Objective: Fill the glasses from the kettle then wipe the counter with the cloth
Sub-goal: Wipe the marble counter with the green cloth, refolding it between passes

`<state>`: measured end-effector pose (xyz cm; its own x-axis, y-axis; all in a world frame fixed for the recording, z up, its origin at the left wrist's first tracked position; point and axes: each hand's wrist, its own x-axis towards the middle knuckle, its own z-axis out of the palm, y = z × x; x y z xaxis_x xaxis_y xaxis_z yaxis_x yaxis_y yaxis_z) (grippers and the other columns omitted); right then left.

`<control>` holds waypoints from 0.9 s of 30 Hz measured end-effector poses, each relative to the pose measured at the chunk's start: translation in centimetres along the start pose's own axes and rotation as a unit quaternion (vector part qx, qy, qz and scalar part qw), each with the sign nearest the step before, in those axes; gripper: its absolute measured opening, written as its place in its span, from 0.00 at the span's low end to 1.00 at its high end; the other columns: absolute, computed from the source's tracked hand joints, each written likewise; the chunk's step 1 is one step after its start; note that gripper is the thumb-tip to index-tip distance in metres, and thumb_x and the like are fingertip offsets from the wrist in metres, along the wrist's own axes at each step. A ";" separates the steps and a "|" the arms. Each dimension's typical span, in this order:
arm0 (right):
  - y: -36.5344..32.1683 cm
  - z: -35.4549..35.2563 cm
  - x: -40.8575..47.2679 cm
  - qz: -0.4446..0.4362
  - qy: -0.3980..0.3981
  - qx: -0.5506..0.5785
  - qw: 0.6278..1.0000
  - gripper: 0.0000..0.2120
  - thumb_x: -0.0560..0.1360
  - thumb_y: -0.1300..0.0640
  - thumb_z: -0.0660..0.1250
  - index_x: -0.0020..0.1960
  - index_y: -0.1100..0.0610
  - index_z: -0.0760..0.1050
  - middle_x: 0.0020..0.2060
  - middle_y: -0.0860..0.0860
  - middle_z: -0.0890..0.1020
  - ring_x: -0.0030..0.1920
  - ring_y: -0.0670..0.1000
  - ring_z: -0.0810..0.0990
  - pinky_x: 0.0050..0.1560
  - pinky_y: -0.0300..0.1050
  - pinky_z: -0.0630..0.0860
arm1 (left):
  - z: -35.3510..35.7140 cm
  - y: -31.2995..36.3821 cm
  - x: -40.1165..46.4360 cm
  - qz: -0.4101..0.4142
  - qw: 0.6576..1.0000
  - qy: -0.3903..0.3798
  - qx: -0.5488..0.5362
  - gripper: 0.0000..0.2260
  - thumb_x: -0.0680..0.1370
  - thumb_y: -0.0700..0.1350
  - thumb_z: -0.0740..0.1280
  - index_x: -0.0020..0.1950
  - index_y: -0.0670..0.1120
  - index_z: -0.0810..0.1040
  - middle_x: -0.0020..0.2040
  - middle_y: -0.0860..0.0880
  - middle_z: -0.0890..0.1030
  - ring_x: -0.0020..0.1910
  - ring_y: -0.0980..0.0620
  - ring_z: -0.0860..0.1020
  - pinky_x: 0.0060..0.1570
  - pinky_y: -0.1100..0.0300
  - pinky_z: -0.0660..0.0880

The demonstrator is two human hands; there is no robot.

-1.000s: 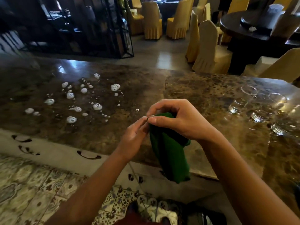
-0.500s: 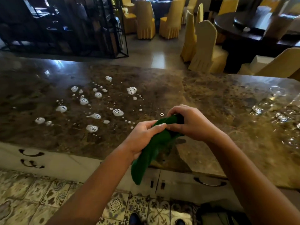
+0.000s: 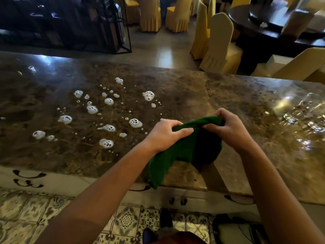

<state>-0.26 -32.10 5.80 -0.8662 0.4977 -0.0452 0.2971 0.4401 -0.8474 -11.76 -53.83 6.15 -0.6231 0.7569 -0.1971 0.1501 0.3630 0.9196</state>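
Note:
Both of my hands hold a dark green cloth (image 3: 186, 147) above the near part of the brown marble counter (image 3: 193, 92). My left hand (image 3: 165, 134) grips its left end and my right hand (image 3: 226, 131) pinches its upper right edge. The cloth is stretched between them and hangs down past the counter's front edge. Several white foam blobs (image 3: 105, 113) lie scattered on the counter to the left of my hands. Blurred clear glasses (image 3: 306, 113) stand at the far right of the counter. No kettle is in view.
Beyond the counter stand yellow-covered chairs (image 3: 218, 41) and a dark round table (image 3: 274, 25). A black metal rack (image 3: 70, 23) is at the back left. Patterned floor tiles (image 3: 35, 212) lie below the counter front.
My hands have moved apart and spread the cloth out between them; before, it hung bunched from my hands held close together. The view has shifted left, pushing the glasses to the frame's right edge.

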 end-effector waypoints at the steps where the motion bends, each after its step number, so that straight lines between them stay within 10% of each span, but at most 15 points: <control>1: -0.1 -0.1 1.2 0.002 0.002 0.006 1.000 0.15 0.67 0.49 0.81 0.47 0.48 0.77 0.44 0.55 0.85 0.45 0.56 0.86 0.48 0.64 0.84 | -0.6 -0.2 1.0 -0.003 0.996 0.005 0.086 0.17 0.77 0.60 0.72 0.57 0.49 0.85 0.46 0.52 0.87 0.44 0.56 0.85 0.50 0.54 0.83; 6: 0.1 1.4 7.3 0.052 -0.061 -0.099 0.992 0.12 0.70 0.51 0.82 0.48 0.52 0.82 0.44 0.52 0.86 0.45 0.53 0.86 0.49 0.55 0.85 | -3.9 -2.2 5.2 -0.088 0.974 -0.014 0.206 0.21 0.74 0.66 0.72 0.45 0.48 0.85 0.41 0.51 0.86 0.41 0.55 0.85 0.47 0.52 0.83; 13: 0.9 2.3 14.2 0.048 -0.129 -0.148 0.979 0.07 0.72 0.56 0.79 0.46 0.55 0.83 0.44 0.56 0.86 0.49 0.59 0.86 0.53 0.57 0.82 | -6.4 -4.8 6.9 -0.106 0.936 0.021 0.334 0.16 0.75 0.62 0.73 0.56 0.54 0.81 0.50 0.53 0.82 0.49 0.54 0.81 0.47 0.55 0.78; 22: 2.0 10.6 15.7 -0.019 0.031 -0.263 0.964 0.13 0.74 0.55 0.73 0.58 0.54 0.84 0.60 0.55 0.81 0.62 0.61 0.77 0.64 0.57 0.74 | -7.5 -8.7 7.6 -0.094 0.885 0.182 0.419 0.13 0.78 0.59 0.70 0.54 0.52 0.82 0.50 0.49 0.84 0.52 0.47 0.81 0.46 0.53 0.75; 27: 2.1 11.5 14.8 0.010 0.083 -0.280 0.956 0.34 0.75 0.52 0.75 0.78 0.53 0.69 0.79 0.61 0.66 0.80 0.63 0.61 0.80 0.61 0.57 | -9.3 -10.1 7.2 -0.035 0.842 0.233 0.485 0.16 0.76 0.60 0.72 0.60 0.54 0.81 0.56 0.51 0.82 0.59 0.47 0.76 0.56 0.49 0.71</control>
<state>-17.10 -32.41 -2.80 -0.7964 0.6011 0.0663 0.5210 0.7377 -0.4294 -24.87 -57.05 -1.40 -0.8558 0.5023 0.1239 0.5167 0.8417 0.1567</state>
